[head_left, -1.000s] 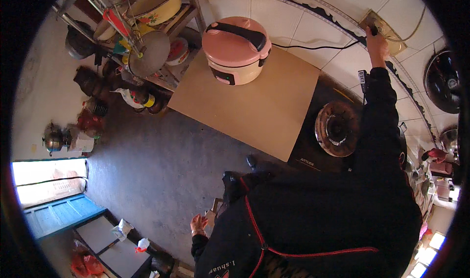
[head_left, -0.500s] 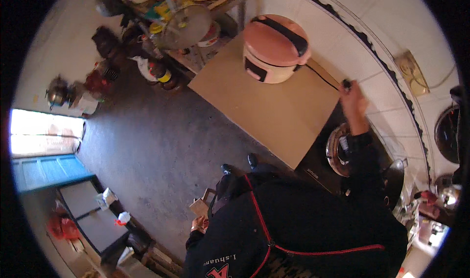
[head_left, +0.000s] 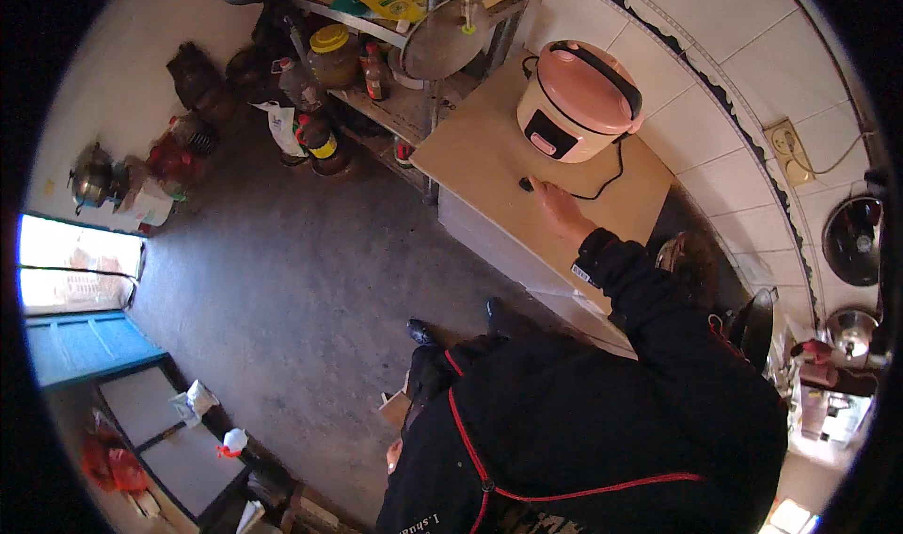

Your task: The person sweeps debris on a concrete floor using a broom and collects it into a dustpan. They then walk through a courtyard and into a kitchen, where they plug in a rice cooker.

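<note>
A pink and cream rice cooker (head_left: 585, 101) with a black handle stands on a tan tabletop (head_left: 489, 148). Its black cord curves down beside it to a dark plug (head_left: 526, 184). My right hand (head_left: 562, 211) grips that plug low over the tabletop, in front of the cooker, with the fingers closed around it. At my side, only a small part of my left hand (head_left: 393, 455) shows past the dark jacket. Its fingers are hidden, so whether it holds anything cannot be seen.
A wall socket (head_left: 788, 151) with a cord in it sits on the tiled wall at right. Behind the table's left end rises a shelf (head_left: 404, 111) with jars, bottles and a glass lid. A pan (head_left: 752, 327) lies near my right elbow. Bottles (head_left: 322, 143) stand on the floor.
My right hand has moved left with the plug, from beside the wall at the table's right edge to in front of the cooker. My left hand has drawn in behind my body.
</note>
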{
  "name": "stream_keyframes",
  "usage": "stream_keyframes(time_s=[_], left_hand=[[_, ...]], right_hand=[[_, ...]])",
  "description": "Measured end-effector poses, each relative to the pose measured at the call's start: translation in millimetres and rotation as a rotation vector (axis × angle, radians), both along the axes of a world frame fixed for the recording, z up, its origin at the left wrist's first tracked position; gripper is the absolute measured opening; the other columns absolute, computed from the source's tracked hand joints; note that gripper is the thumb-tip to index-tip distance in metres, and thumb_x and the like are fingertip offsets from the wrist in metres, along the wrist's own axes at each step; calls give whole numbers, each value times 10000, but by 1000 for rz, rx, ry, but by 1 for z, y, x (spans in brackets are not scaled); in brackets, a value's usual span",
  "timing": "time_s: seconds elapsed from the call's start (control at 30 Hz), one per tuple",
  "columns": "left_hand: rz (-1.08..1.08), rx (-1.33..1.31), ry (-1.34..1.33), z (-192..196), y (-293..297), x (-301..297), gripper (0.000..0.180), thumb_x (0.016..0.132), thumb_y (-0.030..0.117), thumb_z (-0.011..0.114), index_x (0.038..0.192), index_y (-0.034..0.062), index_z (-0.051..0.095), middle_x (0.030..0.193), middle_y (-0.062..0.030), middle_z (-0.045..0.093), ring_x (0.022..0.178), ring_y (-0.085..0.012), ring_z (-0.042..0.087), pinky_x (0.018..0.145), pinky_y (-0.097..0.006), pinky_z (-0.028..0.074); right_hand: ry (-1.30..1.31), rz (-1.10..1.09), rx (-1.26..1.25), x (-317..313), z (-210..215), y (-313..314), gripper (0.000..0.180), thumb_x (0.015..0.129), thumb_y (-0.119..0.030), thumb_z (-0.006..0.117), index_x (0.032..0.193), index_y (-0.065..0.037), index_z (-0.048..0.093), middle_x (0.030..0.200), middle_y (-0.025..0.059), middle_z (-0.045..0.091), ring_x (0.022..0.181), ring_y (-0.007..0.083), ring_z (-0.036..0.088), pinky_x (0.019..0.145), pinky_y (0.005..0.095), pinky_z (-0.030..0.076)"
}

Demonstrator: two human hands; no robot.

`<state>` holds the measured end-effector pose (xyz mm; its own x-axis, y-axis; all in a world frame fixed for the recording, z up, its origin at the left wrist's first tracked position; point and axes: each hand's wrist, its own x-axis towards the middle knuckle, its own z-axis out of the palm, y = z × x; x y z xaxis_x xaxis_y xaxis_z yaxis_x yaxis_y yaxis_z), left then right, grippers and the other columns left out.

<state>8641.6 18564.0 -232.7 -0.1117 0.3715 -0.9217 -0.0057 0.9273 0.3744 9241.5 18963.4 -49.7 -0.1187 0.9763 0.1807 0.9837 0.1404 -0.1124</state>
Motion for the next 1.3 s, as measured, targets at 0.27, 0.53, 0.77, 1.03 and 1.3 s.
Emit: stream_keyframes(time_s=[0.27,0.53,0.77,1.03,1.3], left_hand=[[32,41,86,-8,47,-104,223,786,224,563,957,88,518,743,-69,592,624,-221,593,522,-320,480],[387,197,10,61,156,-86,229,795,206,557,989,88,521,760,-83,600,595,-217,594,507,-297,480],[379,53,-48,16,94,-87,246,789,239,579,969,76,539,797,-64,607,709,-212,588,606,-331,482],[-138,35,168,-23,104,-99,304,787,270,588,930,2,584,855,-53,625,775,-135,587,691,-221,452],[200,55,-61,-6,202,-95,249,818,209,522,1008,47,522,887,-59,584,857,-202,567,722,-296,469]], right_hand=[[28,-135,317,-14,146,110,254,758,-147,506,986,-37,505,986,172,490,947,336,460,779,409,388],[-591,-470,-109,98,175,194,449,815,-425,421,1034,-51,536,995,193,545,872,362,532,727,459,407],[310,-608,-288,135,159,231,490,812,-493,427,951,-57,602,863,212,595,823,275,584,696,372,433],[886,-420,-195,120,162,219,281,861,-242,435,915,-36,617,868,66,619,768,111,551,684,251,422],[1492,-488,254,185,209,141,336,847,-337,474,939,-28,569,779,20,574,678,131,515,661,240,415]])
